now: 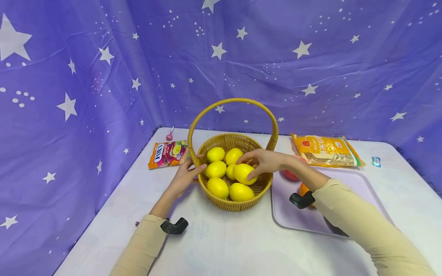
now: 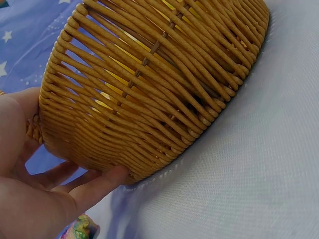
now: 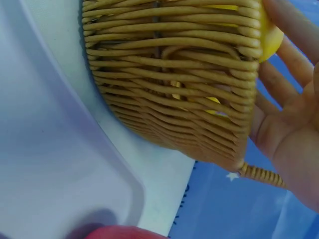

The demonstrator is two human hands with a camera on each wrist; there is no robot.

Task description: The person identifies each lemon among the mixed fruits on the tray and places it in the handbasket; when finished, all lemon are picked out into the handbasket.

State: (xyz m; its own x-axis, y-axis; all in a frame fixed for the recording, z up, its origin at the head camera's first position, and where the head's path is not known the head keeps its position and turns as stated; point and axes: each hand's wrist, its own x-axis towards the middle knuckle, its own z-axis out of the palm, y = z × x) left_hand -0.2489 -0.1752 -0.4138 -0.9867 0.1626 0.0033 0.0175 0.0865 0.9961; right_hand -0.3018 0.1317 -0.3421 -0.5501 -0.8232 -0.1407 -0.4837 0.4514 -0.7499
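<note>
A woven wicker basket (image 1: 232,206) with a tall arched handle stands mid-table, holding several yellow lemons (image 1: 217,188). My left hand (image 1: 184,177) grips its left side, thumb over the rim and fingers against the outer weave, as the left wrist view shows of the wicker wall (image 2: 149,99). Over the basket's right half, my right hand (image 1: 266,161) holds one lemon (image 1: 243,173) between thumb and fingers, among the others. In the right wrist view that lemon (image 3: 270,42) shows partly behind the rim, beside the fingers.
Right of the basket lies a lilac tray (image 1: 290,224) with a red fruit (image 1: 291,174) and an orange one (image 1: 304,189), partly hidden by my right arm. Behind it rests an orange food bag (image 1: 326,150). At left are a FOX'S candy bag (image 1: 169,154) and a lollipop (image 1: 169,137).
</note>
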